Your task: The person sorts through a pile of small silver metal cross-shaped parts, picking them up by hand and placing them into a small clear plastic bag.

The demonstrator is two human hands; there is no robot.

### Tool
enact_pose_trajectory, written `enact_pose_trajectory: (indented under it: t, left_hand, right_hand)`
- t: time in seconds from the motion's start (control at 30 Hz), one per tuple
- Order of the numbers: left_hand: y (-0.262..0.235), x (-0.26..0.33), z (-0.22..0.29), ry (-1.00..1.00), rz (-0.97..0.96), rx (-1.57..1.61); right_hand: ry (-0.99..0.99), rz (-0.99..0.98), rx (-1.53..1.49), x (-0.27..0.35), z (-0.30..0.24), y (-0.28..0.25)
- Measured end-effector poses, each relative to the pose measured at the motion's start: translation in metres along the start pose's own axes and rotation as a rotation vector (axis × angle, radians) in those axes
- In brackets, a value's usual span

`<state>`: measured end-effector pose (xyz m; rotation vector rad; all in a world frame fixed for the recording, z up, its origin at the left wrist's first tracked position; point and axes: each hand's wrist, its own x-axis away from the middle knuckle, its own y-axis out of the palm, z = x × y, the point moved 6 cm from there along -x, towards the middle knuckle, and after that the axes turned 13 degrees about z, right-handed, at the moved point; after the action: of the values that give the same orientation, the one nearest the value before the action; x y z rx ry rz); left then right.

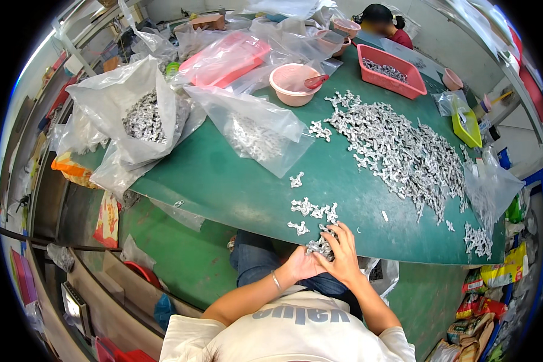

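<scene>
At the near edge of the green table [253, 199], my left hand [300, 264] is cupped under a small handful of silvery metal parts [321, 247]. My right hand [344, 256] curls over the same parts from the right, fingertips at the table's edge; its grip is partly hidden. Just beyond my fingers lie a few loose clusters of similar knobbly metal parts [314, 209]. A large spread heap of them [398, 148] covers the table's right half. Nearer the left, a clear plastic bag [253, 134] holds more of these parts.
A big open plastic bag of metal parts [145, 120] stands at the left. Farther back are a pink bowl [291, 96], a pink tray of parts [398, 89] and a yellow-green basket [466, 130]. Another person [383, 27] sits beyond the far edge.
</scene>
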<state>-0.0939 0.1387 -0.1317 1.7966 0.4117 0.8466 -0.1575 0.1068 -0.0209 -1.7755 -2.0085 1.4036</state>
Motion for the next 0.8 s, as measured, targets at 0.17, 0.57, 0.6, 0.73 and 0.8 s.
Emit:
enact_pose_trajectory:
  t: [0.17, 0.57, 0.6, 0.73, 0.8]
  left_hand:
    - [-0.016, -0.007, 0.004, 0.004, -0.070, 0.041]
    - [-0.008, 0.003, 0.002, 0.051, -0.313, -0.066]
    - [-0.019, -0.001, 0.003, -0.002, -0.197, -0.058]
    - [-0.030, 0.003, 0.007, -0.032, 0.132, -0.222]
    - [-0.026, 0.006, 0.007, 0.009, 0.158, -0.332]
  right_hand:
    - [-0.018, 0.023, -0.090, 0.007, -0.010, -0.003]
    - [-0.237, -0.072, -0.182, 0.034, -0.035, 0.009]
    - [-0.233, -0.089, -0.183, 0.035, -0.036, 0.010]
    - [-0.218, -0.109, -0.173, 0.040, -0.035, 0.011]
    - [-0.192, -0.107, -0.168, 0.042, -0.033, 0.013]
